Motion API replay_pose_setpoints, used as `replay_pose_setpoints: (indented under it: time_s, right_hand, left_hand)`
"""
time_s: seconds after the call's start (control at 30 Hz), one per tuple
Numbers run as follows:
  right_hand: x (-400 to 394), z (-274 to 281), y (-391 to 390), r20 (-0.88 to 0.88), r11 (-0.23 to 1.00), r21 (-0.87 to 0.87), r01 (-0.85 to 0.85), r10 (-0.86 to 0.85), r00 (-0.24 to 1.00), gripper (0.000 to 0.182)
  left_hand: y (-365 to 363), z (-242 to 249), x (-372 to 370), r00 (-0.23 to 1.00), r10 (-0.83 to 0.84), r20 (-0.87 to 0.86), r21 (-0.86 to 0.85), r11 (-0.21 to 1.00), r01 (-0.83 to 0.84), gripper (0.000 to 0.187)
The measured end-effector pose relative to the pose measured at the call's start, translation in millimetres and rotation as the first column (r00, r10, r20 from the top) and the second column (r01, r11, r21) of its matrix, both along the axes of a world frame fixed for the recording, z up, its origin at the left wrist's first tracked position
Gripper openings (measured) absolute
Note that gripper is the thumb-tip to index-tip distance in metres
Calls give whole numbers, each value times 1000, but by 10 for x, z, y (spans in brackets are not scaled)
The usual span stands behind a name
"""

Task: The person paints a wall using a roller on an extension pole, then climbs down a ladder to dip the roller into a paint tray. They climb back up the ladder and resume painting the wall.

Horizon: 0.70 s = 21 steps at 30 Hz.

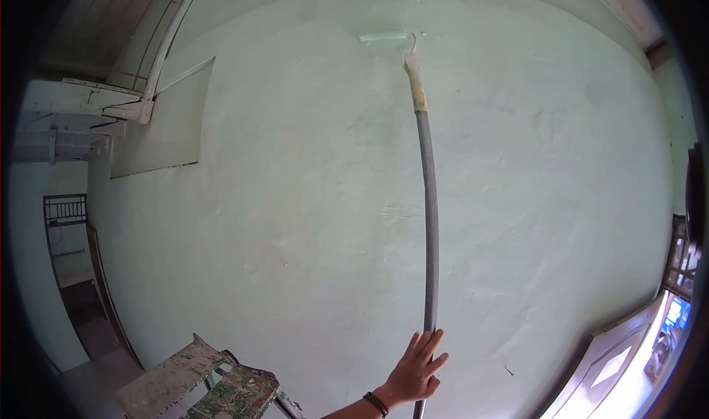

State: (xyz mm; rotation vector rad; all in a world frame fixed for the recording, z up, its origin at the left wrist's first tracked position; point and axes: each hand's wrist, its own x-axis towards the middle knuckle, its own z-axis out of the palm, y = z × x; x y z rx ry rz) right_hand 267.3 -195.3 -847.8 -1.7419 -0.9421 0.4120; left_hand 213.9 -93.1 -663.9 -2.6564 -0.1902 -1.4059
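Note:
A paint roller (384, 37) lies against the pale green wall near its top, joined by a bent wire to a long grey pole (428, 197). Yellowish wrapping (416, 86) binds the joint at the pole's upper end. My left hand (413, 367), with a dark beaded band on the wrist, is at the lower part of the pole. Its back faces me, and its fingers are stretched and spread, with the palm against or just over the pole. Below the hand, the pole runs on out of the frame. My right hand is out of view.
A paint-spattered stepladder or stand (229, 386) is at the lower left. A nail-like piece (509, 371) sticks out of the wall at lower right. A door (613, 360) stands open at the right, and a white wooden frame (164, 49) is at upper left.

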Motion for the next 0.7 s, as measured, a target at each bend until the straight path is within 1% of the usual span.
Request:
replay_pose_setpoints:
  time_s: [0.03,0.07,0.13,0.17,0.23,0.27,0.33,0.37,0.4,0.47,0.5,0.53,0.57,0.6,0.67,0.7]
  right_hand:
    - [27,57,26,4,1000,25,-12,12,1000,31]
    - [42,150,44,12,998,61,-30,30,999,30]
    - [52,269,52,34,984,153,-96,92,995,29]
    - [45,293,22,57,975,182,-126,117,991,28]
    - [78,420,-10,122,939,269,-214,187,975,26]
    - [104,493,-14,170,910,318,-265,220,961,26]
    - [187,672,74,187,842,404,-358,308,933,24]
    - [286,695,241,47,787,486,-380,411,910,24]
    - [384,718,409,-87,731,570,-376,508,857,23]
    - [363,1528,273,-98,780,495,-382,487,868,30]
    - [414,1680,354,-44,712,583,-392,509,860,30]
    - [474,1825,472,15,631,663,-402,526,851,32]
    - [500,2041,512,26,623,656,-426,545,838,32]
    - [518,2273,521,36,615,648,-449,564,825,32]
    - [477,2687,525,-3,644,643,-413,542,840,33]
    - [454,2845,538,-3,644,645,-410,539,842,33]
  left_hand:
    - [-39,-26,2,998,35,-42,6,999,-35,59]
    - [-79,-29,23,999,37,-36,10,999,-37,59]
    - [-87,69,68,997,9,77,-74,997,-4,69]
    - [-94,159,57,997,10,81,-62,998,-5,69]
    - [-117,449,56,994,-75,77,-114,990,83,65]
    - [-97,608,70,993,-85,78,-107,990,93,65]
    - [-40,983,87,982,-159,104,36,987,156,65]
    - [-41,1216,94,977,-181,116,81,982,173,63]
    - [-43,1470,103,971,-205,125,126,974,189,61]
    - [-58,1963,132,987,-117,114,186,978,94,58]
    - [-35,2143,181,986,-123,115,187,977,100,58]
    - [18,2308,254,982,-53,182,282,960,-1,57]
    - [48,2440,300,967,11,256,364,925,-106,56]
    - [47,2542,312,966,4,257,366,925,-101,56]
    - [55,2719,324,957,104,269,277,944,-181,56]
    - [92,2798,316,961,107,254,271,946,-177,59]
